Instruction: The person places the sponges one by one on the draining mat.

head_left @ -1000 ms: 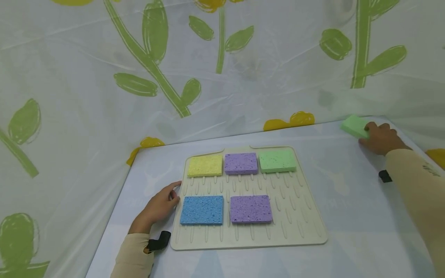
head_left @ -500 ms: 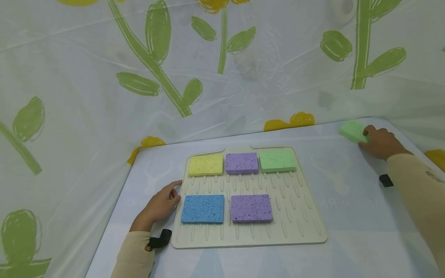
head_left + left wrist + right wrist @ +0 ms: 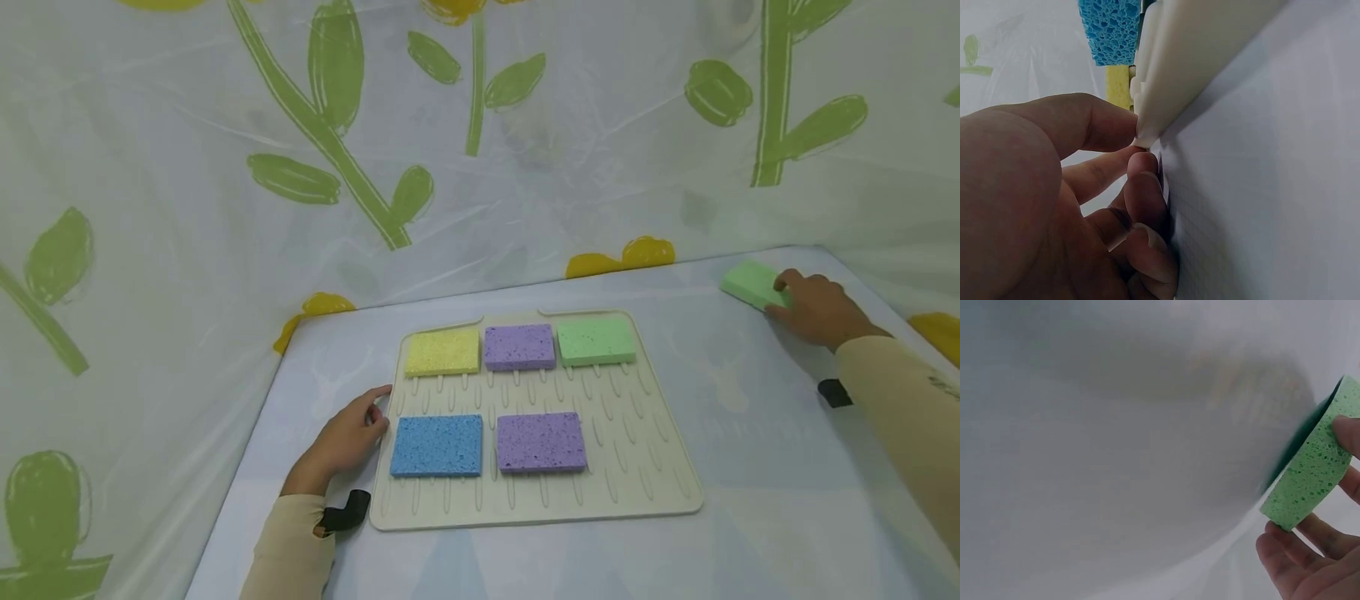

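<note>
A cream ridged dish drying mat (image 3: 637,433) lies on the table. Its left edge is pinched between the thumb and forefinger of my left hand (image 3: 348,437), seen close up in the left wrist view. At the table's far right, my right hand (image 3: 821,308) holds a light green sponge (image 3: 752,283), thumb on one side and fingers on the other. In the right wrist view this green sponge (image 3: 1313,469) is tilted at the tabletop. On the mat's back row sit a yellow sponge (image 3: 442,352), a purple sponge (image 3: 520,347) and another green sponge (image 3: 596,342).
The mat's front row has a blue sponge (image 3: 437,446) and a second purple sponge (image 3: 542,442). A pale plastic sheet (image 3: 585,150) with printed plants hangs behind the white table (image 3: 757,492). Black straps (image 3: 347,511) sit at both wrists.
My right hand has drawn the green sponge slightly left and toward me from the table's far right corner. My left hand stays at the mat's edge; the sponges on the mat keep their places.
</note>
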{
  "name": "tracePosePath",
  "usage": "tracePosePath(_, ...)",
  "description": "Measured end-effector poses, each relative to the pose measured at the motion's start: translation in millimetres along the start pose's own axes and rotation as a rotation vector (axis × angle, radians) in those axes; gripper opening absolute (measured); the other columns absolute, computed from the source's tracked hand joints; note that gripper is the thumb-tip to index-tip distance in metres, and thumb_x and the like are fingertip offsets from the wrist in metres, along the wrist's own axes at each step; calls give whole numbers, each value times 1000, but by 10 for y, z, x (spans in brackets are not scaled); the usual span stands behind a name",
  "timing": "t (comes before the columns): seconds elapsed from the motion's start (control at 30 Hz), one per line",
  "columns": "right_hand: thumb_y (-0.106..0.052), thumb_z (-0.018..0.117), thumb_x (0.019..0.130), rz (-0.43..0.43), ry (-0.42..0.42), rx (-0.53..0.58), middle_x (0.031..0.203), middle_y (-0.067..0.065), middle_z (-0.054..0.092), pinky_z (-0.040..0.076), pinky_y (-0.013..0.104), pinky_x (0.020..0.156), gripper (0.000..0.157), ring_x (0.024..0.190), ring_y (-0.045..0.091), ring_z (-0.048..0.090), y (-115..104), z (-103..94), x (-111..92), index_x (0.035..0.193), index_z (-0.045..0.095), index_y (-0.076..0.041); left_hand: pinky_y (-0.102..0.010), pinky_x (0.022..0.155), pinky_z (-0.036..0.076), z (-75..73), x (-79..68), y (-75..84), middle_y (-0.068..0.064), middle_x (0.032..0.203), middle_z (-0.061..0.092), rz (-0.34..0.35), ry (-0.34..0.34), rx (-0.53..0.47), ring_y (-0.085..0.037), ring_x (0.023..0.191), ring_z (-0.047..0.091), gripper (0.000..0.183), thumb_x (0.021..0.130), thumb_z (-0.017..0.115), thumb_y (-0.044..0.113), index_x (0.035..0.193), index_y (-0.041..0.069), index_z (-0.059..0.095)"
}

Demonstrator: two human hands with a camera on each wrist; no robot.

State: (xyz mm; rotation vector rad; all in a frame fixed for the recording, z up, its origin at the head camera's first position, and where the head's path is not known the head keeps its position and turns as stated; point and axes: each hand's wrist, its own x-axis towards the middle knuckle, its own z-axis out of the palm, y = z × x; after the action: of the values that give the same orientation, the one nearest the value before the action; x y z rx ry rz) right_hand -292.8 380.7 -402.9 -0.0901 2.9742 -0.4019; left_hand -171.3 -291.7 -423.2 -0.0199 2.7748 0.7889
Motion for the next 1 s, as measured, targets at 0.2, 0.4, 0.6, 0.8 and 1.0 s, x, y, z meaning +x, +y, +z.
tracePosePath(0.2,-32,50,103,-10,25,2,127,48,38,37,72,90,58,115,64,37,-95,34,-99,135,34,13,-32,66,39,-24,-5,24,-5,97,55,-4,3,7,-17,78,50,55,100,53,18,153,12,39)
tracePosePath(0.4,-35,50,103,-35,45,-12,132,45,36,37,73,91,57,119,64,35,-200,51,-225,136,35,10,-32,68,39,14,9,-11,-5,99,56,-14,7,4,-18,80,50,54,100,53,19,153,14,40)
tracePosePath(0.6,-34,52,102,-69,76,8,136,44,35,34,74,94,55,121,62,34,-285,49,-342,136,37,7,-32,68,40,15,2,5,-6,99,56,-11,3,2,-17,80,50,55,100,53,19,153,12,39)
tracePosePath(0.8,-31,54,102,-110,114,31,138,42,34,31,74,97,50,124,60,33,-403,87,-453,135,41,4,-32,67,40,-1,3,16,-7,101,56,10,5,-8,-18,79,50,55,100,52,19,153,11,39)
tracePosePath(1.0,-21,62,98,-208,187,39,137,37,41,34,71,95,42,123,56,39,-571,172,-612,130,47,1,-32,67,40,-7,-14,23,-7,102,57,4,-7,-22,-17,79,50,55,101,51,19,154,12,38)
